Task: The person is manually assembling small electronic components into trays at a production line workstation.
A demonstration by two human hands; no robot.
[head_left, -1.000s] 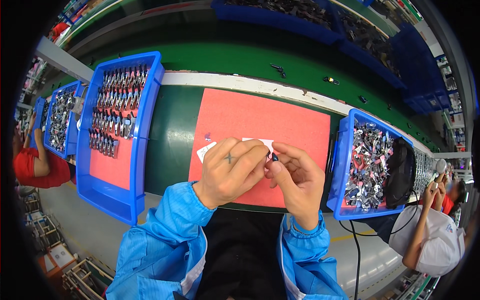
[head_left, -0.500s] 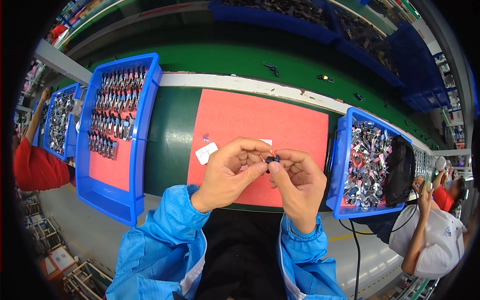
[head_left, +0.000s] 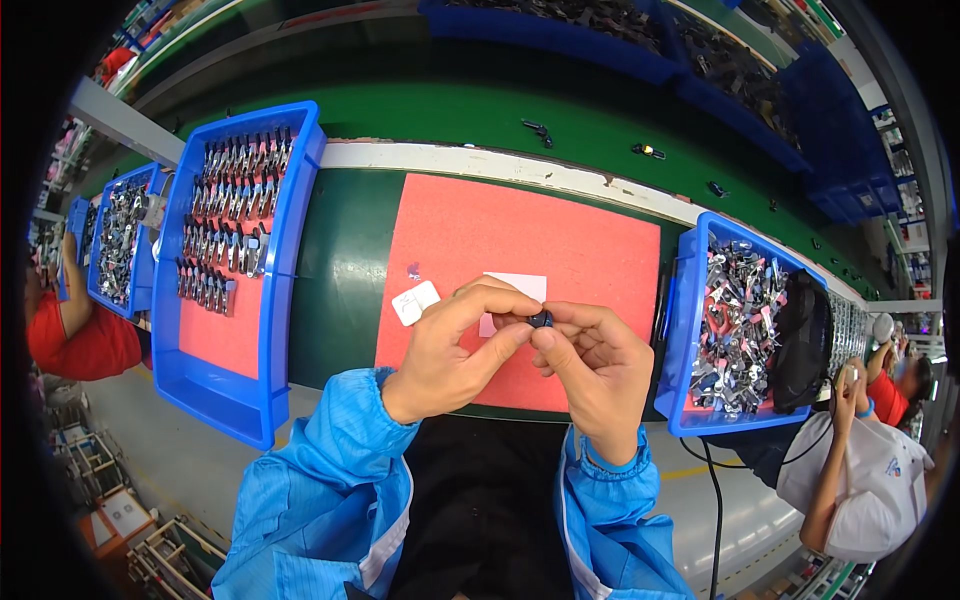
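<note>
A: What is closest?
B: Blue sleeves, crossing the desk's near edge. Past them the left hand and the right hand come together over the pink mat.

A: Are they gripping anything?
B: Yes, both are closed, thumb against fingers, on one small dark piece. It sits between the two sets of fingertips, a little right of the mat's middle. The fingers cover too much of it to tell its full shape.

A: And around the hands?
B: A white tag lies by the mat's left edge. Just behind the fingers is a pale card, partly hidden by the left hand.

A: What flanks the mat?
B: Off its left edge, apart from it, a long blue tray with clips in four rows toward its far end. Near its right edge, a blue bin of jumbled clips, with a black object along the bin's right edge.

A: Farther off?
B: A white ledge runs along the desk's far edge. Beyond it, a few dark pieces lie scattered on a green surface.
</note>
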